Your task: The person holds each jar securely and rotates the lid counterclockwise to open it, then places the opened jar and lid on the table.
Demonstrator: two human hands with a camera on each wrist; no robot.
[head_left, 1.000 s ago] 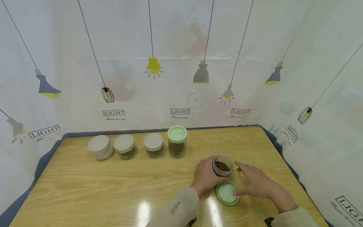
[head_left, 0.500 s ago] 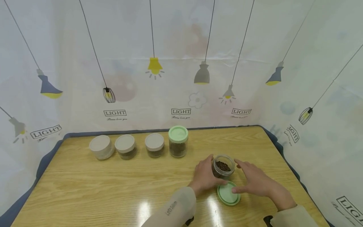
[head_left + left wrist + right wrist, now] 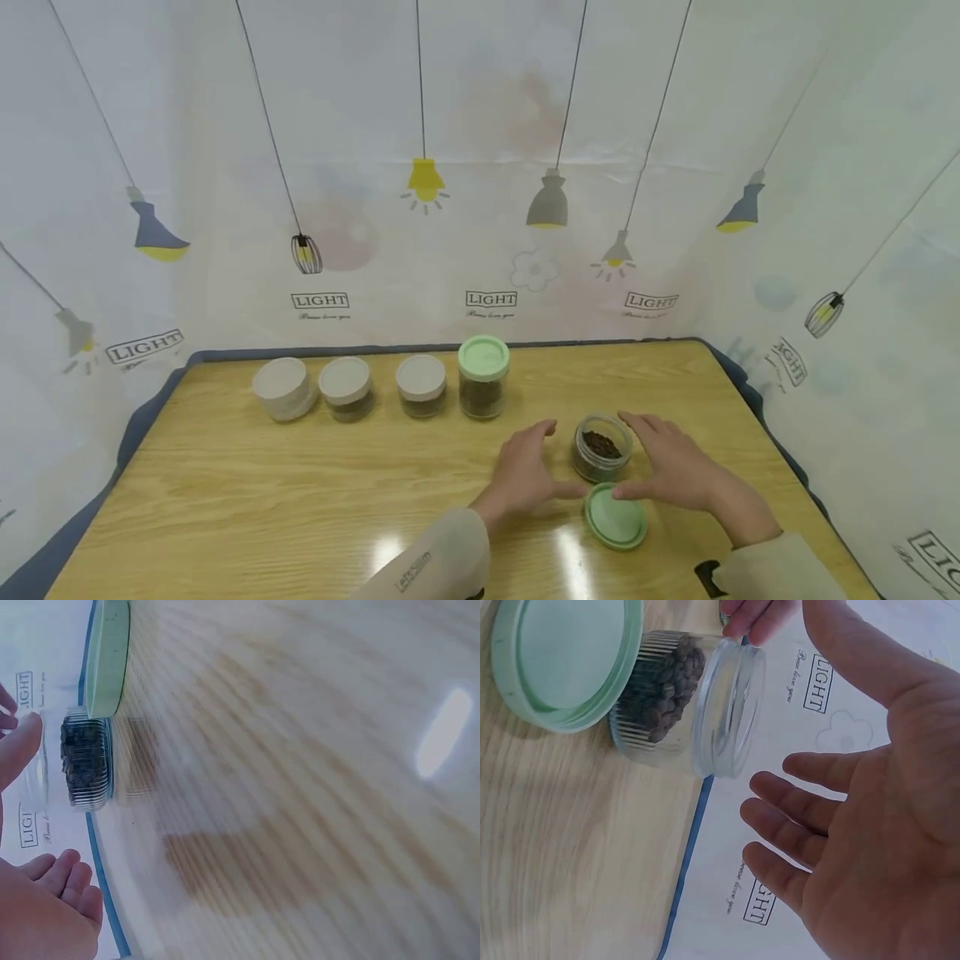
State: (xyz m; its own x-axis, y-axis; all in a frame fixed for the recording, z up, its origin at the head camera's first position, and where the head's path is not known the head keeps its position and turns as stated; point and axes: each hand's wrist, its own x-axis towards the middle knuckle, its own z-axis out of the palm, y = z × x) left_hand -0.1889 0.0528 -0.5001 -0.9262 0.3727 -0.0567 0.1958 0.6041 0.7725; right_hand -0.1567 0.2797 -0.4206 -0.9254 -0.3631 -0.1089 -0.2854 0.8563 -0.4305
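Observation:
An uncapped clear ribbed jar (image 3: 601, 450), partly filled with dark brown coffee beans (image 3: 660, 694), stands upright at the right of the table. Its green lid (image 3: 617, 518) leans against or lies just in front of it; I cannot tell which. To the jar's left my left hand (image 3: 521, 475) is apart from it, thumb and fingers spread around nothing. My right hand (image 3: 678, 462) is at the jar's right with fingers extended. In the head view its thumb overlaps the lid, but the right wrist view shows a gap between hand and jar.
At the back of the wooden table (image 3: 300, 500) stands a tall jar with a green lid (image 3: 483, 358). Left of it are a row of short white-lidded jars, the rightmost one (image 3: 421, 383) holding dark contents. A printed cloth backdrop (image 3: 480, 208) rises behind and beside the table.
My left hand has let go of the jar and moved left, away from it. The right hand stays at the jar's right side. The head view has shifted slightly.

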